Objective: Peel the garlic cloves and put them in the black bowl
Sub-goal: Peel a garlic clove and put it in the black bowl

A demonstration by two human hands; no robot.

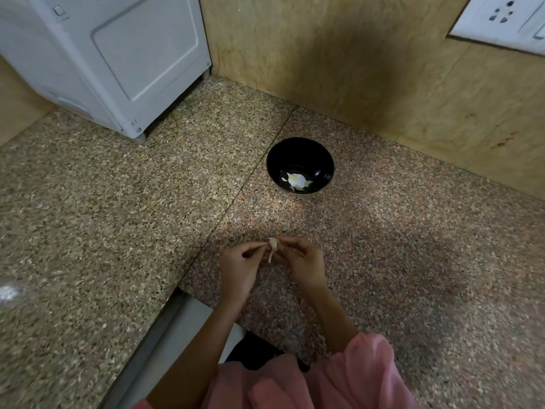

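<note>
A small pale garlic clove (272, 244) is held between both hands above the speckled stone counter (413, 246). My left hand (239, 265) pinches it from the left, and my right hand (302, 261) pinches it from the right. A strip of papery skin (270, 256) hangs down from the clove. The black bowl (300, 154) stands further back on the counter, beyond the hands. Several pale peeled cloves (297, 181) lie on its bottom.
A white appliance (118, 60) stands at the back left on the counter. A tan stone wall (368, 69) runs behind the bowl, with a white socket plate (501, 19) at the top right. The counter's front edge (165, 323) is at the lower left.
</note>
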